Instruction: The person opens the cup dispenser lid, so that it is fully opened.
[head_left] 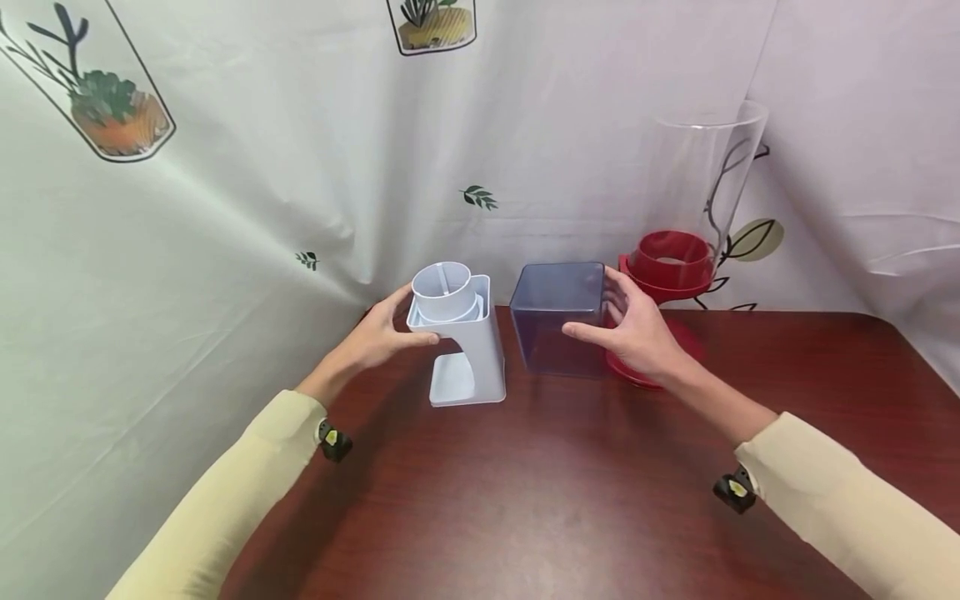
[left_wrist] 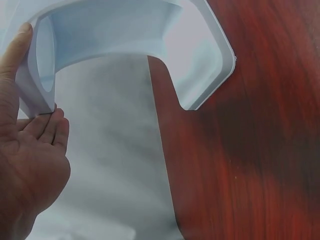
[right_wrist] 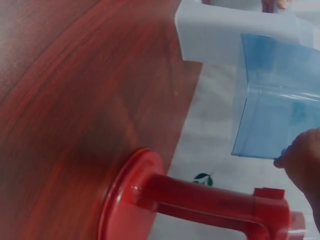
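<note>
Head view shows me a person at a dark red wood-grain table (head_left: 540, 500), both hands busy. Near the far edge, a white plastic dispenser stand (head_left: 489, 358) is upright, with a round collar (head_left: 444, 293) in its top. The person's left hand (head_left: 381, 332) grips the stand's upper part, thumb along the front rim and fingers at the side and behind, as the left wrist view confirms. The right hand (head_left: 639, 333) holds a blue-tinted, see-through square container (head_left: 551, 343) by its right side, thumb on the near face. That container hangs above the tabletop just beside the white stand, with a narrow gap between them. Behind the right hand is a red dispenser stand (head_left: 663, 290) on a round base, bearing a clear cylinder (head_left: 693, 179). White cloth printed with plants (head_left: 247, 150) drapes the background.
</note>
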